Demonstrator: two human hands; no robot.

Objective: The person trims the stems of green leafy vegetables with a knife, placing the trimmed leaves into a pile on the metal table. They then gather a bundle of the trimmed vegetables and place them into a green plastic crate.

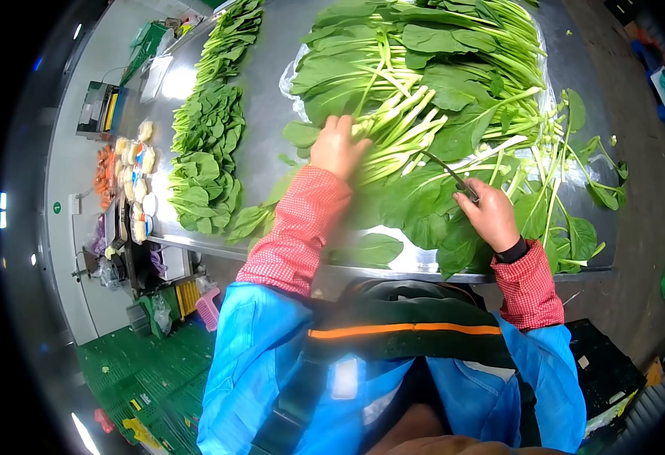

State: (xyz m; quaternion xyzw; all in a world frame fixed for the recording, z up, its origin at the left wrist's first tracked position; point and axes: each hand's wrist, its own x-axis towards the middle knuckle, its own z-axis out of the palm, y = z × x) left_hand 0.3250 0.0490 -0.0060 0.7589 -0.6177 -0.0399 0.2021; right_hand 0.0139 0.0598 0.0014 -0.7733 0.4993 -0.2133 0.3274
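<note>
My left hand (338,148) is closed at the leafy end of a bunch of long-stemmed greens (401,125), its fingers partly smeared by motion. The pale cut stems of this bunch point up and to the right, toward the knife. In my right hand (492,215) is a knife (446,168), its thin dark blade aimed up and left at the stem ends. A large heap of the same greens (454,38) lies beyond both hands, stems mostly to the right. Loose leaves (423,208) lie between my hands and the table's near edge.
Bundled greens (210,121) form a long row at the left of the metal table (268,45). Packs of pale produce (137,163) sit at its far left end. Stray stems and leaves (579,227) lie on the right. Green crates (143,379) stand on the floor.
</note>
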